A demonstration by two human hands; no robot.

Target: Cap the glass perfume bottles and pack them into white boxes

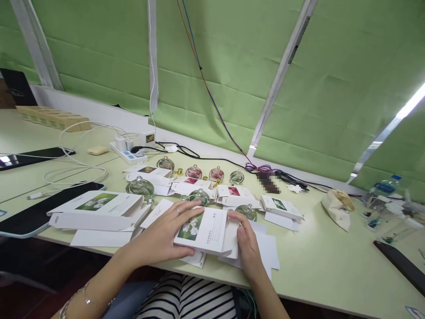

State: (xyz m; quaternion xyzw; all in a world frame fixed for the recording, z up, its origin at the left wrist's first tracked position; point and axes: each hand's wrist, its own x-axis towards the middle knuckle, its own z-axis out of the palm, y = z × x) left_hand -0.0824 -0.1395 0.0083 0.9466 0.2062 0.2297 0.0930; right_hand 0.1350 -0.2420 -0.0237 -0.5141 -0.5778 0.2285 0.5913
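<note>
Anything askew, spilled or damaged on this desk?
Nothing looks spilled or broken. Flat white cartons lie in loose overlapping piles around the left hand and right hand, which hold a flower-printed box; a crumpled paper bag lies at the right.

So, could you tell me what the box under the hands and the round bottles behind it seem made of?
The white box looks like matte printed cardboard: thin folded flaps, flower picture. The round bottles look like clear glossy glass, possibly plastic: see-through, with highlights.
</note>
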